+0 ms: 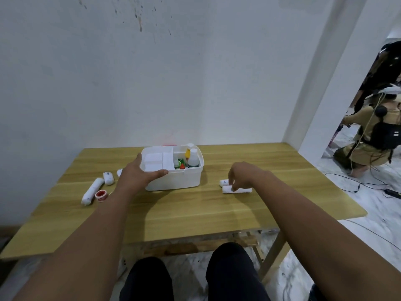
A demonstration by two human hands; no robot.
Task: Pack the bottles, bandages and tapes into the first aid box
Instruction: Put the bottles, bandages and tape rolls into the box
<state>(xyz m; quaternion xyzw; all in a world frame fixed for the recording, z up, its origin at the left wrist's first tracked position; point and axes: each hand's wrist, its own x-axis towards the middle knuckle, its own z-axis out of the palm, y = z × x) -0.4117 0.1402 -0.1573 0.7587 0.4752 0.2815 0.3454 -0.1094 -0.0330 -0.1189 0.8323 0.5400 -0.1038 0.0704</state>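
The white first aid box [173, 179] stands open at the middle of the wooden table [195, 209]. Inside, on its right side, are a white bottle [193, 158], a yellow bottle [188, 153] and green and red items. My left hand [138, 174] grips the box's front left rim. To the right of the box, my right hand [243, 174] pinches a white bandage roll [235, 189] lying on the table, with a second small roll [224, 182] just behind it. Left of the box lie a long bandage roll [92, 191], a short roll [109, 178] and a red-and-white tape [100, 195].
Another white roll [119, 171] peeks out behind my left wrist. A white wall rises directly behind the table. At the far right a person crouches on the marble floor [368, 148] with cables nearby. My knees are under the table's front edge.
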